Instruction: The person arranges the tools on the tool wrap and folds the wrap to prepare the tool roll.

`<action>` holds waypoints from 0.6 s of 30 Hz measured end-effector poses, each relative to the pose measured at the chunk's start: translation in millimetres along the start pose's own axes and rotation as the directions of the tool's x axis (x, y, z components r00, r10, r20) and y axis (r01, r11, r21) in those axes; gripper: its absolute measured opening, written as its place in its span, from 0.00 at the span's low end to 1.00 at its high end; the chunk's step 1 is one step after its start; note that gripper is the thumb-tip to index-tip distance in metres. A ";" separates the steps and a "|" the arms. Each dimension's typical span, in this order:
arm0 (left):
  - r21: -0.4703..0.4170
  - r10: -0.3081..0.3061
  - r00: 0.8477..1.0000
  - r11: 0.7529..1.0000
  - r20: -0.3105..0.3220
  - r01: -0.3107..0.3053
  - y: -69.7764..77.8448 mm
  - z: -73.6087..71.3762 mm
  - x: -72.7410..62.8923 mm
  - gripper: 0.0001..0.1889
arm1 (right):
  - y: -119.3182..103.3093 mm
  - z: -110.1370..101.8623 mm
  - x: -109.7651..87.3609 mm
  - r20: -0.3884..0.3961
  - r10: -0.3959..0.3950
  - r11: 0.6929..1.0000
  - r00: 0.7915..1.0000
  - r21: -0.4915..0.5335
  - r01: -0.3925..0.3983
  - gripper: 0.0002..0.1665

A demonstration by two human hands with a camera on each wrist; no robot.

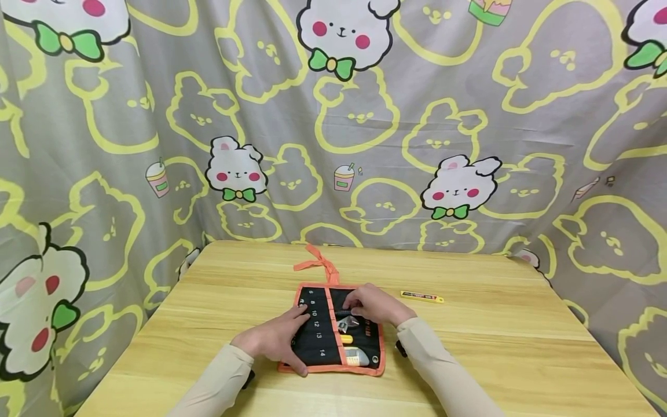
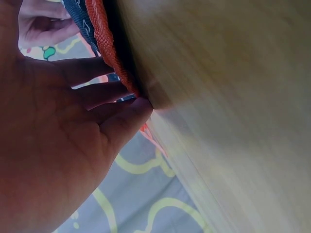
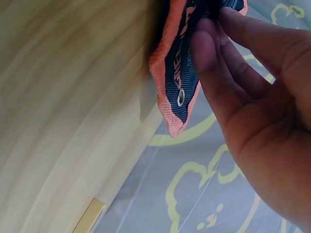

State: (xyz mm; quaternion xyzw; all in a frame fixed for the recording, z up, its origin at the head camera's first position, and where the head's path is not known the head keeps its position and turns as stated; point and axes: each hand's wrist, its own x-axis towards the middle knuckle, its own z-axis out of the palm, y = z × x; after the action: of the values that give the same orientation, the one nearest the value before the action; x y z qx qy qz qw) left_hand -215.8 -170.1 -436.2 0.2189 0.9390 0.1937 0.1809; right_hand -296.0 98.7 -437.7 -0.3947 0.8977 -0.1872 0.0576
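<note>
A black tool roll [image 1: 315, 327] with orange edging and white size numbers lies spread on the table. My left hand [image 1: 276, 336] rests on its left edge, fingers fairly straight, and in the left wrist view the fingertips [image 2: 141, 107] are right at the orange trim. Over the upper right part, my right hand [image 1: 377, 304] has curled fingers and pinches a dark, ribbed tool handle [image 1: 343, 313], mostly covered by the hand. Below it in the pockets sit an adjustable wrench [image 1: 346, 325], a yellow handle [image 1: 346, 339] and a grey-and-yellow tool [image 1: 356, 356].
A flat yellow case [image 1: 421, 296] with a dark label lies on the table, right of the roll. Orange tie straps [image 1: 324, 263] stretch from the roll's far edge. Patterned grey cloth [image 1: 292, 116] hangs behind the wooden table [image 1: 484, 341] and at its sides.
</note>
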 end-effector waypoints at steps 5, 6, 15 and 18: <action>-0.002 0.002 1.000 1.000 0.001 -0.002 -0.4 0.4 0.6 0.61 | -0.8 1.0 1.6 0.000 0.013 1.000 1.000 -0.004 -0.013 0.10; -0.001 0.002 1.000 1.000 0.001 -0.002 -0.5 0.4 0.6 0.61 | -1.1 1.0 1.8 0.000 0.015 1.000 1.000 -0.007 -0.015 0.10; -0.003 0.003 1.000 1.000 0.001 -0.003 -1.0 0.1 0.4 0.62 | -3.9 1.5 4.0 -0.006 0.025 1.000 1.000 -0.016 -0.025 0.10; -0.004 0.006 1.000 1.000 0.003 -0.006 -0.6 0.0 0.3 0.62 | -5.0 1.6 3.7 -0.009 0.018 1.000 1.000 -0.020 -0.018 0.09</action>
State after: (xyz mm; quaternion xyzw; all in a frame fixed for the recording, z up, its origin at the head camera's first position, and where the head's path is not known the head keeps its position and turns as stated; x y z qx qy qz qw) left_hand -216.3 -170.5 -436.5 0.2219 0.9376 0.1959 0.1822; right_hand -294.6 92.4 -437.1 -0.3862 0.9033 -0.1794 0.0516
